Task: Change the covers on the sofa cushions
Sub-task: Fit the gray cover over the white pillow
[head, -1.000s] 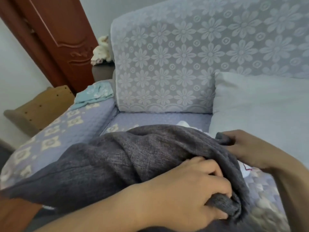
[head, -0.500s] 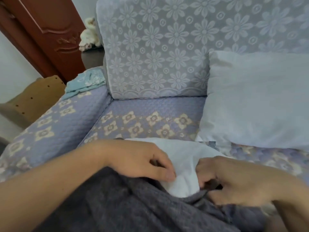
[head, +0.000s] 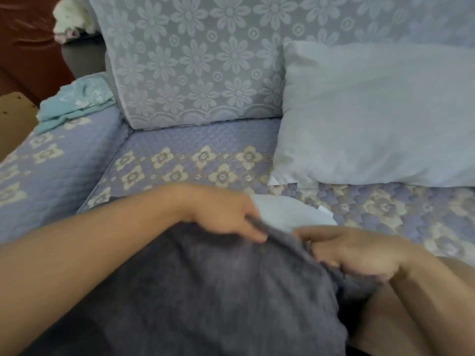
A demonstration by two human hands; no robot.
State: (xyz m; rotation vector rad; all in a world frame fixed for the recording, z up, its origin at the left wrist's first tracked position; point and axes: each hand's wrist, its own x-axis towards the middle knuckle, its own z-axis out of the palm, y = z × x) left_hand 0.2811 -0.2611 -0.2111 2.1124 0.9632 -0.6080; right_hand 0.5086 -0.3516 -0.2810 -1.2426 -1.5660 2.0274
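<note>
A dark grey cushion cover (head: 218, 291) lies over my lap at the bottom of the view. A white inner cushion (head: 290, 210) pokes out of its open far edge. My left hand (head: 226, 214) pinches the cover's edge on the left side of the opening. My right hand (head: 359, 253) grips the bunched edge on the right side, fingers curled into the fabric. A bare white cushion (head: 372, 111) leans against the sofa back on the right.
The sofa seat (head: 192, 160) has a purple quilted cover with cream flowers. A lace-patterned back cushion (head: 195, 62) stands behind it. A light blue cloth (head: 74, 101) lies on the left armrest. A wooden door (head: 28, 42) and a white soft toy (head: 72, 19) are at the far left.
The grey cover has been drawn further up over the white inner cushion, so less white shows. Both hands shifted slightly toward the far end with the cover's edge.
</note>
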